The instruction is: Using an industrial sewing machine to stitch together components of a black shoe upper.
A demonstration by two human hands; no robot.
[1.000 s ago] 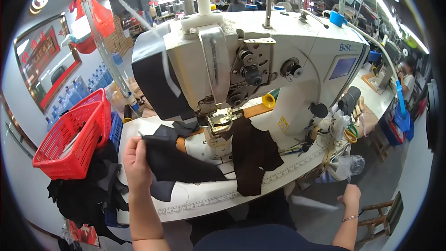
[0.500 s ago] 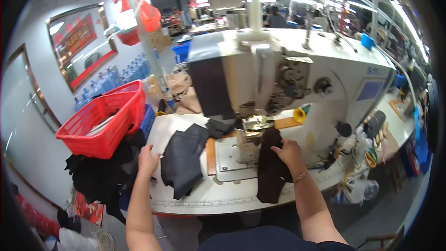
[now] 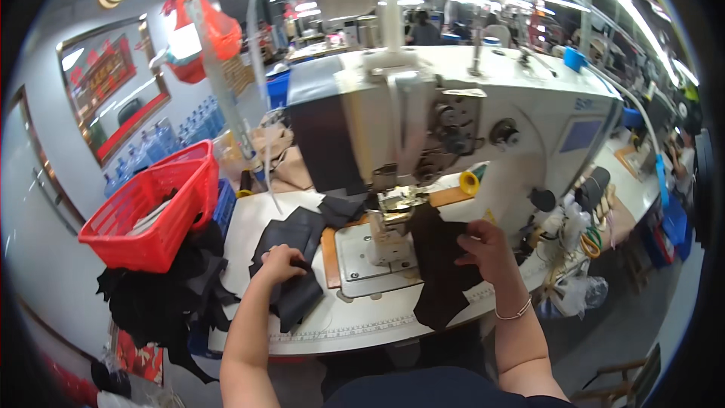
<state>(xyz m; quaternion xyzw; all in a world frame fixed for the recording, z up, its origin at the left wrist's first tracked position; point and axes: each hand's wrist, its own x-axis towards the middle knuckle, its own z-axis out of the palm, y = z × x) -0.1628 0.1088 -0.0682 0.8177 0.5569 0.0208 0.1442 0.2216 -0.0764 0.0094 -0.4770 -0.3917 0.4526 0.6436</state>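
White worktop (image 3: 240, 228), front-left: your left hand (image 3: 281, 263) pinches black fabric (image 3: 299, 304); your right hand (image 3: 488, 249), fingers parted, meets brown fabric (image 3: 436, 261) near the front edge.

The white table (image 3: 239, 221) bears a sewing machine (image 3: 495, 109) and dark fabric pieces (image 3: 436, 276).

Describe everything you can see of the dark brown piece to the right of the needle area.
The dark brown piece is a thin, matte sheet, like soft leather or fabric, with an irregular, angular outline. It lies mostly flat on the white table, its far end beside the sewing machine's presser area and its near end over the ruler strip. The right hand is at its right side, hiding part of it; whether the fingers grip it is unclear.
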